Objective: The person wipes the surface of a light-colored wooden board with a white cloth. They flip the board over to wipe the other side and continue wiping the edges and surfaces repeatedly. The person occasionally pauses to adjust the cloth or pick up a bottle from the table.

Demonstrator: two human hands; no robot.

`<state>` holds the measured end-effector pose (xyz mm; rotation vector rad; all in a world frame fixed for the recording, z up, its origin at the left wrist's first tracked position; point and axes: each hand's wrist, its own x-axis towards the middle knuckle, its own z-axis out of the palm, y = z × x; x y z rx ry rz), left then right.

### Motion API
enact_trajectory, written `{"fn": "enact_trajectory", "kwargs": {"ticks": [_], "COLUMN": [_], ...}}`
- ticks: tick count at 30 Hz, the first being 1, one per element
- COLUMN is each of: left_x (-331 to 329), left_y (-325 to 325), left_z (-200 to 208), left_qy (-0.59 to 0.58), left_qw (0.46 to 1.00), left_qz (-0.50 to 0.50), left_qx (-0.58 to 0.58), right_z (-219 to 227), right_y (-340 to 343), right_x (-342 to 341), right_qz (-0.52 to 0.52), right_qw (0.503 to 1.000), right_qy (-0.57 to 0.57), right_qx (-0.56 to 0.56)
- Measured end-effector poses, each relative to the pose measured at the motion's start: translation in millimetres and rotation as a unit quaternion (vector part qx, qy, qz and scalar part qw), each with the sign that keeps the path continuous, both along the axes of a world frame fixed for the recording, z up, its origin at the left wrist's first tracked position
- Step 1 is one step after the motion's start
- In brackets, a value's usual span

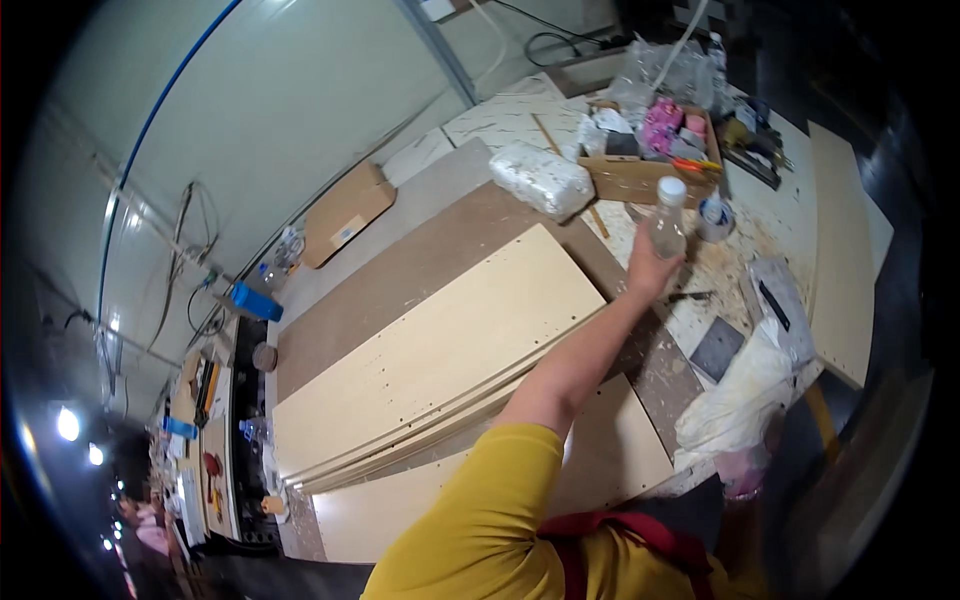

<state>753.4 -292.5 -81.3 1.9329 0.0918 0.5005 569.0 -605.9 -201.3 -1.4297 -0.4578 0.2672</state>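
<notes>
In the head view, your left hand (pixel 655 268) is closed around the lower part of a clear bottle (pixel 668 222) with a white cap, right of centre in the upper half of the frame. Your fingers cover its base, so you cannot tell whether it touches the table or how full it is. Your right hand cannot be made out; in the shadow at lower right, you cannot tell whether a dim reddish shape belongs to that arm, so its state stays unknown.

Your yellow sleeve (pixel 475 525) and bare forearm cross the lower middle, hiding part of a pale board (pixel 615 445) and passing over the right end of a stack of pale boards (pixel 430 360). The fisheye's black rim cuts off the corners, and the far lower left is blurred.

Close behind the bottle, toward upper right, stands an open cardboard box (pixel 640 182) crammed with pink and grey items; a small round container (pixel 716 220) sits just right of the bottle. A plastic-wrapped bundle (pixel 542 180) lies to its upper left. Lower right hold a grey square pad (pixel 718 348) and a crumpled whitish cloth (pixel 735 400).
</notes>
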Motion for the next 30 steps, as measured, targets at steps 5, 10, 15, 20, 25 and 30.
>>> {"fn": "enact_trajectory", "kwargs": {"ticks": [5,10,15,20,25,30], "left_x": [-69,-161,-264,-305,-313,-320], "left_y": [-2,-7,23,22,9,15], "left_z": [29,53,98,135,152,164], "left_qy": [-0.01,-0.033,0.108,0.165,0.136,0.089], "left_qw": [0.999,0.984,0.989,0.96,0.895,0.818], "left_qz": [-0.011,-0.125,-0.09,-0.117,-0.123,-0.114], "left_qx": [-0.033,-0.12,-0.045,0.193,0.406,0.556], "right_z": [117,138,188,191,185,185], "right_y": [41,9,44,68,105,128], "right_x": [3,7,20,15,-25,-38], "right_qz": [-0.086,-0.086,-0.061,0.093,0.193,0.064], "right_qw": [0.885,0.981,0.797,0.854,0.843,0.847], "right_qy": [0.243,0.024,0.358,0.268,0.288,0.386], "right_qx": [0.387,0.172,0.482,0.436,0.411,0.361]}}
